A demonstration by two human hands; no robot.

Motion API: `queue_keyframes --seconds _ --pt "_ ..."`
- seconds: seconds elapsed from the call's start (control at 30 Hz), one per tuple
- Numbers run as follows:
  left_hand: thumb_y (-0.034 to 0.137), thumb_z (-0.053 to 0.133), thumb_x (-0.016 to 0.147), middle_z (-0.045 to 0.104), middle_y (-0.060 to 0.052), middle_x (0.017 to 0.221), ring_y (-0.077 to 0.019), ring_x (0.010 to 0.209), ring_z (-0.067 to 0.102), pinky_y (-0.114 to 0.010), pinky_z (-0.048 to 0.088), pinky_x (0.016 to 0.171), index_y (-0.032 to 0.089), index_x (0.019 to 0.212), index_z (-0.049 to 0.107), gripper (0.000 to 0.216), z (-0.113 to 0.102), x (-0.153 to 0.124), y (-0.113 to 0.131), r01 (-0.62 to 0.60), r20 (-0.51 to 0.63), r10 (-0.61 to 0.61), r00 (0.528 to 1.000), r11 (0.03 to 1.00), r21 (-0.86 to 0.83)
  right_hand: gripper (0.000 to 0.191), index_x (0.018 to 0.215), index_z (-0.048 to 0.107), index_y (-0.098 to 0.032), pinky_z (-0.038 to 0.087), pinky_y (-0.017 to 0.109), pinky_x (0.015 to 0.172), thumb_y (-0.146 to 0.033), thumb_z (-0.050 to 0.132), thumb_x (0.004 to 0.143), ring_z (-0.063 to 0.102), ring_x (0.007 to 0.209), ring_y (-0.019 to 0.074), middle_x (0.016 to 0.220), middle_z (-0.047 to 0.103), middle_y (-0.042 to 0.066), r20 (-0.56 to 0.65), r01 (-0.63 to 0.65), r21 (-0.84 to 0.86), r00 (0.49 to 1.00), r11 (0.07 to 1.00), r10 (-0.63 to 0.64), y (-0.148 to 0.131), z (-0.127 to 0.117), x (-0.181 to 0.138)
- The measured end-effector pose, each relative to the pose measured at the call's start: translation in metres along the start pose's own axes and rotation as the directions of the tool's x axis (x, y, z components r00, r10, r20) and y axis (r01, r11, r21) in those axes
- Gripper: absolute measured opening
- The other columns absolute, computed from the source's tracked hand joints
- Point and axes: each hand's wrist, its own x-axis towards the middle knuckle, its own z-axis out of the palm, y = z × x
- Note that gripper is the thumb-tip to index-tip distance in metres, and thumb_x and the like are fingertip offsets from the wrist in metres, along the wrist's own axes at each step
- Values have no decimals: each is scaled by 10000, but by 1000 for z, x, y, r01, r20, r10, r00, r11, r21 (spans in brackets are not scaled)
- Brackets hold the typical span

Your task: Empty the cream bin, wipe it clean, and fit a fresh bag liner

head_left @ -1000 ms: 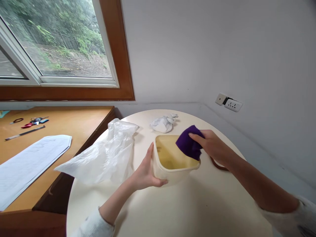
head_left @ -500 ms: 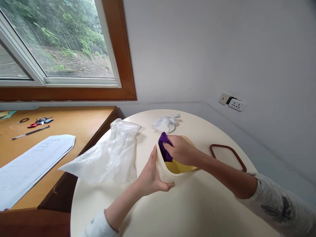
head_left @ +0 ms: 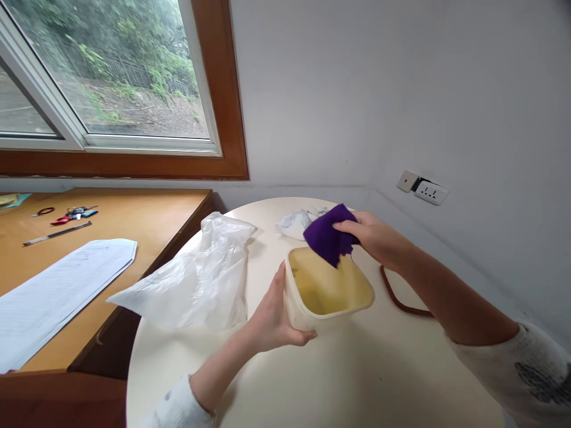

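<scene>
A cream plastic container [head_left: 329, 291] with a yellowish inside stands on the round cream table [head_left: 348, 380]. My left hand [head_left: 272, 318] grips its left wall, thumb along the rim. My right hand [head_left: 372, 236] pinches a purple cloth [head_left: 328, 239] and holds it in the air over the container's far rim. The cloth hangs partly down toward the opening. A brown-rimmed lid [head_left: 399, 297] lies on the table just right of the container, partly hidden by my right forearm.
A clear plastic bag [head_left: 200, 279] lies left of the container. A crumpled white bag [head_left: 297, 223] sits at the table's far side. A wooden desk [head_left: 134, 226] at left carries a paper sheet [head_left: 53, 291], a pen and keys. A wall socket [head_left: 430, 193] is at right.
Half a second ago my right hand pressed the purple cloth inside the container. Now it has lifted the cloth up and out, over the far rim. My left hand has kept its grip.
</scene>
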Motion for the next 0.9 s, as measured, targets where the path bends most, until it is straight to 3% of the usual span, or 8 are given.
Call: queue_keyframes --seconds 0.1,0.23,0.37,0.5,0.6,0.77,0.83,0.9 --pt "223 758 544 228 -153 1424 -359 1282 291 -497 350 1003 254 1416 -82 1211 -1 0 3 13 2 -13 1000 1000 -8 249 799 612 -141 406 246 541 -349 478 821 524 587 127 662 578 19 -70 21 -147 997 989 -32 11 13 10" --pt "198 746 556 345 -138 1352 -314 1189 420 -451 427 942 260 1410 -98 1203 -5 0 3 58 51 -52 997 992 -114 293 855 632 -168 442 301 686 -373 423 871 548 668 147 687 580 8 192 134 -166 976 977 -102 13 40 4" --pt "224 739 576 386 -133 1323 -314 1178 430 -430 450 913 233 1416 16 1109 -10 -3 -5 80 85 -68 994 985 -151 283 982 636 -183 311 380 980 -334 414 893 534 947 186 849 606 24 418 339 -170 875 925 -244 7 51 -10" --pt "262 760 563 441 -123 1270 -335 1157 439 -461 437 915 225 1396 187 1012 -9 -4 -13 122 77 -115 990 988 -94 311 1062 632 -178 343 352 950 -324 413 896 517 948 178 910 607 40 581 377 -79 770 923 -265 6 44 -26" --pt "222 787 525 455 -114 1265 -319 1140 462 -463 428 922 271 1415 42 1161 -8 -3 -11 73 70 -60 996 974 -215 313 1031 658 -165 403 313 861 -333 439 882 542 861 163 885 624 45 634 267 -14 747 964 -198 6 34 -37" --pt "150 748 553 446 -122 1251 -299 1124 472 -391 494 830 262 1403 5 1135 -8 -2 -5 100 63 -86 994 951 -292 228 815 695 -131 451 270 740 -224 488 791 585 782 163 787 664 50 613 48 -21 789 999 -25 9 4 -44" --pt "139 732 564 412 -129 1276 -305 1145 444 -356 520 776 269 1400 18 1107 -9 -2 -4 118 81 -98 992 947 -297 201 744 670 -121 454 253 647 -196 483 749 583 688 152 716 653 44 523 2 -73 852 997 37 15 -15 -39" --pt "136 717 579 378 -134 1300 -309 1149 431 -326 539 715 287 1397 -12 1106 -9 -3 -4 138 104 -110 988 938 -317 199 700 635 -119 424 235 556 -223 472 749 553 597 135 638 616 29 308 -18 -104 950 994 50 24 -32 -32"
